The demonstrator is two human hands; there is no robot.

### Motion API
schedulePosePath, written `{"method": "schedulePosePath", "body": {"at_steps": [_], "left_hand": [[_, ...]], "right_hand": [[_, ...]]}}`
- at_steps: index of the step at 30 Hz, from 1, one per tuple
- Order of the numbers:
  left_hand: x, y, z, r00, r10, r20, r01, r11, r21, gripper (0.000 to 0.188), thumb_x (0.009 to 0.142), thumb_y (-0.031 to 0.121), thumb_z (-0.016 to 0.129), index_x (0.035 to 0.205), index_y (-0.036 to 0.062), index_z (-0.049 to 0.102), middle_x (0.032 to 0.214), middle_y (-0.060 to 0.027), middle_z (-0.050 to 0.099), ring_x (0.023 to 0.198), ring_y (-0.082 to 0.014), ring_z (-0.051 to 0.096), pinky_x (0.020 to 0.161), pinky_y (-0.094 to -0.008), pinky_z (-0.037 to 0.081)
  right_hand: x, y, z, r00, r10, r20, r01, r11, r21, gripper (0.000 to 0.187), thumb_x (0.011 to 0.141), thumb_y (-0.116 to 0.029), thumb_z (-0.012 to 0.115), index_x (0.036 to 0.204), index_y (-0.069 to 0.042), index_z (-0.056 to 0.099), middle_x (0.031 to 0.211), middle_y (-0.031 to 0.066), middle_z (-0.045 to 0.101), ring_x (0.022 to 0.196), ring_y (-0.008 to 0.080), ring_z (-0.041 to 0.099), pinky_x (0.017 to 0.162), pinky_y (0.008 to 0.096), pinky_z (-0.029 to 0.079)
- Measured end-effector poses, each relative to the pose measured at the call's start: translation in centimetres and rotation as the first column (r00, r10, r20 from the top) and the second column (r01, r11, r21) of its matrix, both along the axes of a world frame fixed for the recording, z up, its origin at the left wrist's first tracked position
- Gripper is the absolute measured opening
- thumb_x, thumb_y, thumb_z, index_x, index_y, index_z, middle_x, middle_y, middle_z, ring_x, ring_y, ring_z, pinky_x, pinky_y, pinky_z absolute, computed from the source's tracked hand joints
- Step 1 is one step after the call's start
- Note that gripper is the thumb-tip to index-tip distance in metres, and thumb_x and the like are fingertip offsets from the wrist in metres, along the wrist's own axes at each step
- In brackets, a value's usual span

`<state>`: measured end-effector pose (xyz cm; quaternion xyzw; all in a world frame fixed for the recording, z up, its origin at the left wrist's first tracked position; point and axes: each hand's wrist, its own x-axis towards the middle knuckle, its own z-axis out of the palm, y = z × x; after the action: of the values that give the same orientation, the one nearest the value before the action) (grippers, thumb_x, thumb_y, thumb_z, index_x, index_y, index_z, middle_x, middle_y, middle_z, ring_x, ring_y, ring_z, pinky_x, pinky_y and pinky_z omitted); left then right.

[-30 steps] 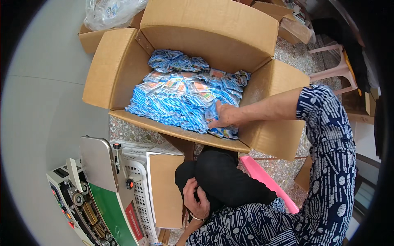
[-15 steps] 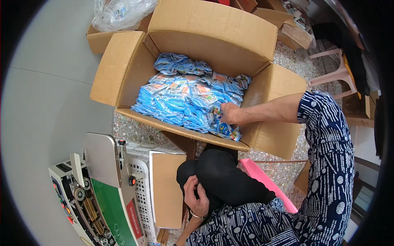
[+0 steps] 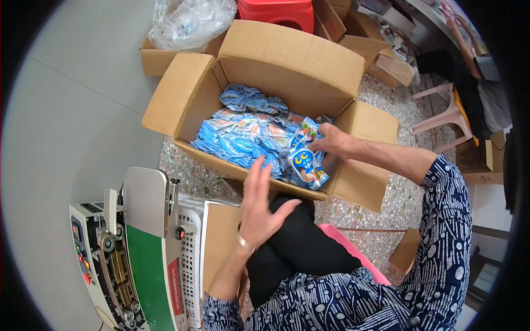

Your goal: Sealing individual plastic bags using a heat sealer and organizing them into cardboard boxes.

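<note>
An open cardboard box in front of me holds a heap of small blue-and-white packets. My right hand grips the edge of a shiny blue packet with coloured prints, raised over the right side of the heap. Whether it is one packet or two together, I cannot tell. My left hand is open, fingers spread, above my knees and near the box's front edge. Nothing is in it.
Left of me stands a sealing machine with a green conveyor belt and a metal plate, beside a white plastic basket. A red stool, more cartons and a pale pink stool are farther off, with another person beside it.
My right hand has lifted the blue packet up from the heap. My left hand has risen from my knee and opened toward the box. The view has shifted a little.
</note>
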<state>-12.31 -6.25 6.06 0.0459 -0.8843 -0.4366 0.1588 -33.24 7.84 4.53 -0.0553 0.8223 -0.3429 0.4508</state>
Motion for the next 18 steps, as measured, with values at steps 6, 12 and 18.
{"method": "schedulePosePath", "body": {"at_steps": [6,12,18], "left_hand": [[-7.8,1.9,0.5,0.965,-0.236,-0.114,0.219,0.965,-0.142,0.105,0.055,0.029,0.082,0.137,0.0013,0.021,0.14,-0.0253,0.02,0.128,-0.0454,0.021,0.105,-0.0476,0.024],[-3.7,3.6,3.7,0.955,-0.189,-0.228,0.174,0.981,-0.084,0.09,0.06,0.013,0.073,0.136,0.0012,0.026,0.135,-0.0248,0.029,0.123,-0.0444,0.031,0.102,-0.0469,0.029],[8.1,3.5,6.9,0.977,-0.146,-0.158,0.198,0.9,0.388,0.081,0.067,0.011,0.071,0.135,-0.0016,0.028,0.129,-0.0187,0.045,0.119,-0.0276,0.046,0.097,-0.0358,0.038]], "right_hand": [[0.3,-0.1,7.3,0.998,-0.052,0.033,0.058,0.974,-0.217,0.027,0.075,-0.008,0.066,0.096,0.006,0.056,0.092,0.0146,0.061,0.08,0.0225,0.063,0.055,0.0382,0.058],[5.5,1.3,13.0,0.984,-0.017,0.177,0.072,0.947,-0.313,0.035,0.08,-0.018,0.065,0.102,0.004,0.051,0.092,0.0125,0.058,0.08,0.0201,0.061,0.061,0.0345,0.057],[15.5,1.7,16.3,0.898,0.147,0.414,0.012,0.934,-0.357,0.046,0.087,-0.039,0.057,0.108,0.001,0.05,0.096,0.0125,0.058,0.081,0.0182,0.061,0.071,0.0313,0.054]]}}
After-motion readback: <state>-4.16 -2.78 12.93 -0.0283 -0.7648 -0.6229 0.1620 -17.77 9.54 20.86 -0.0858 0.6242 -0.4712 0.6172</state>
